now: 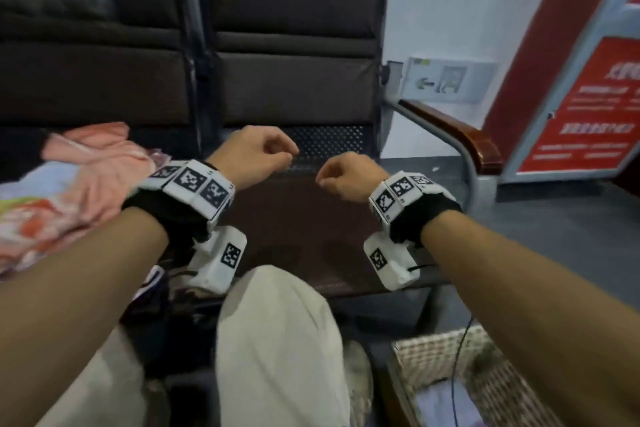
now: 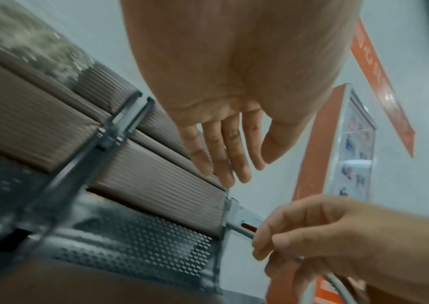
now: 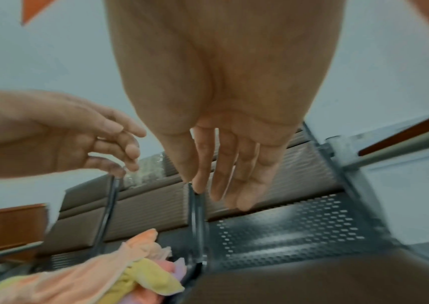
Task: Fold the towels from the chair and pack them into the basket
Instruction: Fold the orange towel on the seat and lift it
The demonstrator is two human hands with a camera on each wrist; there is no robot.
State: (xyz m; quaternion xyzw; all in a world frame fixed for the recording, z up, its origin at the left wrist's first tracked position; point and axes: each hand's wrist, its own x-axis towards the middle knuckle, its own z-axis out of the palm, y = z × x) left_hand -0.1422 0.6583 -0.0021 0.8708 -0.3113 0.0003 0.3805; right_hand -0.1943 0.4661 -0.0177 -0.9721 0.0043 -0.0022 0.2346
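Head view shows me both hands held in the air over the dark brown padded chair seat, close together but not touching, with nothing between them. My left hand has its fingers loosely curled with the thumb near the fingertips, and my right hand looks much the same; from the wrist cameras the fingers of each hang relaxed and nearly straight, so I read both as slack and holding nothing. I take this as a pause over the bare seat, which I judge is kept free as the folding surface. The crumpled pile of pink, peach and yellow towels lies on the neighbouring seat to my left, just beside my left forearm, heaped loosely as unfolded laundry would be; the right wrist view shows the same bundle low at its left. The woven light wicker basket stands on the floor at my lower right, under my right forearm, placed near for packing; something pale lies inside it, though I cannot tell what. A thin black cable crosses its rim. I judge the next reach goes left to the pile.
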